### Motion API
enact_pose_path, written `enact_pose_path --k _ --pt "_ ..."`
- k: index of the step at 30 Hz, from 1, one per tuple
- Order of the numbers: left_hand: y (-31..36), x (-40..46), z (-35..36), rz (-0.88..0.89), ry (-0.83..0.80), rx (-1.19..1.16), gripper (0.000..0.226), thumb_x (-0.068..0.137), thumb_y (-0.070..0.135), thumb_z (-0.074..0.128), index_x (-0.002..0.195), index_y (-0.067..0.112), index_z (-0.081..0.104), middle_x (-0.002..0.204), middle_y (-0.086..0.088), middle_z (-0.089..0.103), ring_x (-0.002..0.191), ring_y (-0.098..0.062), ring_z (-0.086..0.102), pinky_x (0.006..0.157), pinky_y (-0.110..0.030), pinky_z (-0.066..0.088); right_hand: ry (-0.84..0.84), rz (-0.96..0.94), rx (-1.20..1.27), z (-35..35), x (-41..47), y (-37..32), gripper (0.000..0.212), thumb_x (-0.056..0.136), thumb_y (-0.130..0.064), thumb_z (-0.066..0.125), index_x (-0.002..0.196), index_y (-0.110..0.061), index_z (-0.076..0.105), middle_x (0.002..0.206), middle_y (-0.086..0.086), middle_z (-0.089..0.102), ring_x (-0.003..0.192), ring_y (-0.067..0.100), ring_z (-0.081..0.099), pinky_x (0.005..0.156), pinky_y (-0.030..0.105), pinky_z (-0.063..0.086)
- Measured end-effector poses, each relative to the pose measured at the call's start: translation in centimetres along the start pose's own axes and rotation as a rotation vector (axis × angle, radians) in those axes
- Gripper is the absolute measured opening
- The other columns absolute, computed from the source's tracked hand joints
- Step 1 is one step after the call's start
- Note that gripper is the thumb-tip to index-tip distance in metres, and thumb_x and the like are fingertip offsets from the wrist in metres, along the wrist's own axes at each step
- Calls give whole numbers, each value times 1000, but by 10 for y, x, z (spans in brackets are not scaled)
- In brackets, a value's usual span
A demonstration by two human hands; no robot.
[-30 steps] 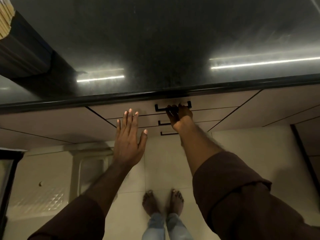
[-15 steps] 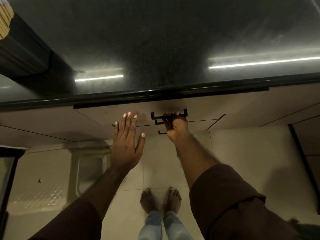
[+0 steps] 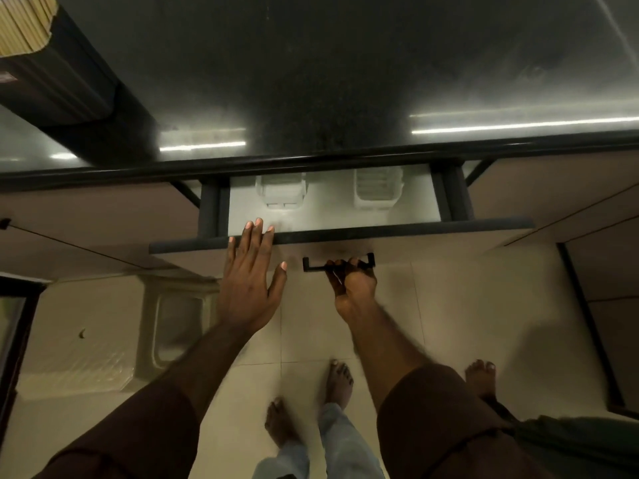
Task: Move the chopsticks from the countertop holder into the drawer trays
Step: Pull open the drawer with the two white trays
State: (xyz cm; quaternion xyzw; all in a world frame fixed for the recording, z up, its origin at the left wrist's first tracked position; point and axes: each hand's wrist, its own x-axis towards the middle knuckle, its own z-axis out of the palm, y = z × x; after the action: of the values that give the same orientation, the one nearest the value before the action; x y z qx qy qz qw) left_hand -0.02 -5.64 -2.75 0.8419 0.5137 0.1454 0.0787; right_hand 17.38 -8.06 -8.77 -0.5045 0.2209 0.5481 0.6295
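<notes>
While the dark surface spans the top, the drawer stands open — two trays inside. Chopsticks stay in the holder, far left. Left hand flat, fingers straight; right hand grips the handle.

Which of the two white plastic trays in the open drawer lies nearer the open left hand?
The left white ribbed tray, just beyond the left hand; the other sits further right.
</notes>
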Motion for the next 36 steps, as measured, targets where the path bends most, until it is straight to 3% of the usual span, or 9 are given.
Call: enact_pose_path --k 5,10,14,18,26,30,36 --pt "13 -35 -6 90 -15 -4 63 99 37 37 153 9 22 161 -12 19 151 -24 12 123 -41 2 12 -34 -3 -32 -27 16 18 94 8 48 86 -7 55 83 15 59 69 25 60 80 45 58" --pt "17 -89 -9 177 -8 -22 63 98 35 41 151 5 28 160 -16 23 150 -26 15 123 -45 7 18 -68 -13 -67 -54 32 22 89 16 51 91 -6 55 101 20 56 81 30 60 78 45 58" --pt "19 -135 -17 175 -37 11 66 98 36 43 153 5 23 162 -14 15 151 -28 12 123 -45 5 44 -63 -15 -94 -75 43 18 96 10 46 90 -5 54 90 20 60 75 32 62 64 42 56" --pt "20 -169 -25 158 -66 41 69 98 39 39 154 6 17 163 -13 13 152 -26 8 123 -40 -2 78 -44 -32 -116 -98 51 17 96 12 45 94 -4 52 83 20 61 71 30 61 60 42 55" --pt "43 -199 -28 136 -68 45 68 99 41 36 155 9 14 163 -12 11 152 -23 5 123 -39 -2 55 8 -49 -155 -127 60 21 89 16 54 96 -3 52 96 20 59 77 30 62 68 43 56" --pt "61 -211 -23 105 -103 62 68 99 41 36 155 9 15 164 -10 9 152 -20 0 123 -38 -5 56 37 -62 -166 -132 60 29 88 15 56 112 -2 54 110 21 60 90 32 63 62 40 61" --pt "73 -213 -22 61 -120 100 69 99 43 35 156 9 16 164 -11 10 152 -16 -5 123 -36 -7 47 78 -158 -172 -133 56 19 93 4 58 111 -2 56 96 16 65 81 26 67 82 43 58"
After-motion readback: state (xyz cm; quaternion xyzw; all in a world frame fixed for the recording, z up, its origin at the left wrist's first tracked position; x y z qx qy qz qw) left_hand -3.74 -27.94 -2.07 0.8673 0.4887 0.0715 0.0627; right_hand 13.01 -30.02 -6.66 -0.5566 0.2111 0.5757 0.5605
